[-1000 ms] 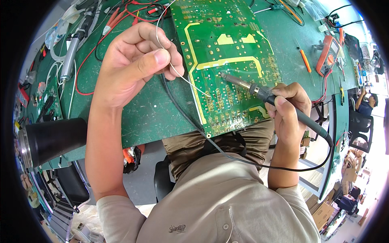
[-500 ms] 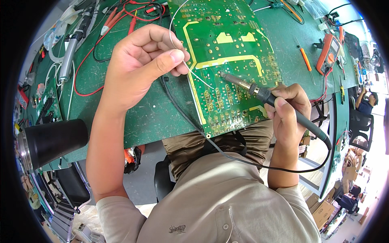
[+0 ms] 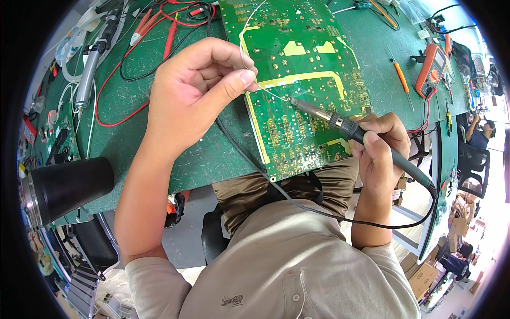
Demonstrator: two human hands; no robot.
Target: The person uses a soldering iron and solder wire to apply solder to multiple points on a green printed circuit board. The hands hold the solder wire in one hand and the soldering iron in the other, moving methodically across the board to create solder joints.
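Circuit board (image 3: 297,80) on mat (image 3: 159,143); multimeter (image 3: 431,66) right; cylinder (image 3: 64,189) left
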